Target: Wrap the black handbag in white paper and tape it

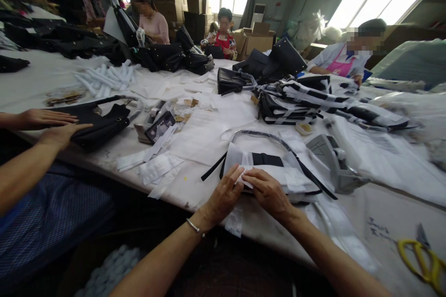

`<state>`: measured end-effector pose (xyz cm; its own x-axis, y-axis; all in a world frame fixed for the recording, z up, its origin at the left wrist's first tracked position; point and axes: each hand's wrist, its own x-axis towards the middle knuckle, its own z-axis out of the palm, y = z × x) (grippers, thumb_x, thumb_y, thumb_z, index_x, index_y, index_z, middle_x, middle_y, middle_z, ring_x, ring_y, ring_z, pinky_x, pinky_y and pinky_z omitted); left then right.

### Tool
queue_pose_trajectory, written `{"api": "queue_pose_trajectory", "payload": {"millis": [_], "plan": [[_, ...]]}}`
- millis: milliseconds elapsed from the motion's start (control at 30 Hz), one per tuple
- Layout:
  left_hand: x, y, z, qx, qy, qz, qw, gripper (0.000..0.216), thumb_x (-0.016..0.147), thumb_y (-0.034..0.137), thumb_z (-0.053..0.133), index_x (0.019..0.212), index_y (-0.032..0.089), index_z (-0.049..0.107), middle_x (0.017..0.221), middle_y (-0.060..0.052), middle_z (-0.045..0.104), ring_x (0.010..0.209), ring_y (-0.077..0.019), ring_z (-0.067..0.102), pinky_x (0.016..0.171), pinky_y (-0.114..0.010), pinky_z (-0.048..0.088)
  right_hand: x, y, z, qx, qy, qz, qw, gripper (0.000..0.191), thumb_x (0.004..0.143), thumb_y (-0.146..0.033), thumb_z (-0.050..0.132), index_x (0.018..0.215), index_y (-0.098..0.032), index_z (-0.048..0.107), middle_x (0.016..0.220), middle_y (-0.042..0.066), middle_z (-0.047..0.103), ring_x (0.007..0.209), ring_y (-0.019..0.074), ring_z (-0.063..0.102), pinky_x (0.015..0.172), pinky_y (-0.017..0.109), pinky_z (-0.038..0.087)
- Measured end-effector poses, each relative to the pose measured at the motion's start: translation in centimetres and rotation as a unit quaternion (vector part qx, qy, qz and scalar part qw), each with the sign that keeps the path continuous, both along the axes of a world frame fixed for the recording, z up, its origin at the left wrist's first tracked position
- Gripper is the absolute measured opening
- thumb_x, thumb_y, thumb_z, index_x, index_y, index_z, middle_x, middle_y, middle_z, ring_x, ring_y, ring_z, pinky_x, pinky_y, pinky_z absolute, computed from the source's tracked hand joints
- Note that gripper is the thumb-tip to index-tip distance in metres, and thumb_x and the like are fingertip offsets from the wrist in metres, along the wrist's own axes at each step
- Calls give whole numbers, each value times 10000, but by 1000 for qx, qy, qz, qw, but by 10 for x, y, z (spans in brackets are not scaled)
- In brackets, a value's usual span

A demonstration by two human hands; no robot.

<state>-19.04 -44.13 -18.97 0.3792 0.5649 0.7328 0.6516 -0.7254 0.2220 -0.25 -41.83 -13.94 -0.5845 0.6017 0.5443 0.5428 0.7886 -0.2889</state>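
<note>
Hands wrapping bag at near tabletop edge.
Left hand (223,195) and right hand (268,192), fingers curled, pinch paper (244,174) flat against bag (268,167), holding the fold.

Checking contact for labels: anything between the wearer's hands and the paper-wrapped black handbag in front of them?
Nothing visible. The left hand and right hand both rest directly on the white paper wrapping of the black handbag, fingertips pinching the paper. The grey tape dispenser sits off to the side.

yellow scissors (423,260) cut by right edge, co-workers' faces blurred (all four), far bags indistinct
</note>
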Motion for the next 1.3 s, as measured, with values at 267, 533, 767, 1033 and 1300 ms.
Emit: {"api": "queue_pose_trajectory", "payload": {"millis": [267,533,767,1033,1300], "plan": [[-11,3,2,-96,-82,-98,987,315,935,116,507,1242,148,443,1348,-171,545,1326,-238,488,1086,-447,477,-4,-14,1,23,-93,13,995,440,967,-276,531,1388,-151,509,1364,154,585,1271,256,549,1115,498,426],[-18,1,3,-150,-105,-104,978,532,911,60,498,1404,183,342,1341,-131,570,1265,-213,551,1053,-387,500,-1,-11,-8,-6,4,6,1000,286,987,-200,476,1203,-209,663,1186,75,709,1136,205,650,1053,438,494],[-16,3,4,-136,-84,-119,980,334,917,38,463,1214,186,500,1309,-106,594,1272,-193,542,1075,-385,480,-4,-6,-15,0,37,1,999,205,944,-187,585,1113,-241,687,1072,42,747,1015,195,700,1005,406,535],[-20,0,21,-176,-98,-142,969,246,910,69,488,1114,182,565,1283,-98,608,1243,-187,559,1063,-359,482,5,-5,-9,-17,-12,41,999,103,912,-184,599,1001,-217,641,1046,63,737,1023,214,694,1008,423,528],[-8,2,20,-123,-74,-94,985,154,986,201,502,1081,196,624,1169,-69,667,1111,-172,634,987,-327,533,3,-14,-4,30,-31,29,999,139,954,-131,514,1008,-196,624,1130,85,714,1082,194,665,1061,439,473]]}}
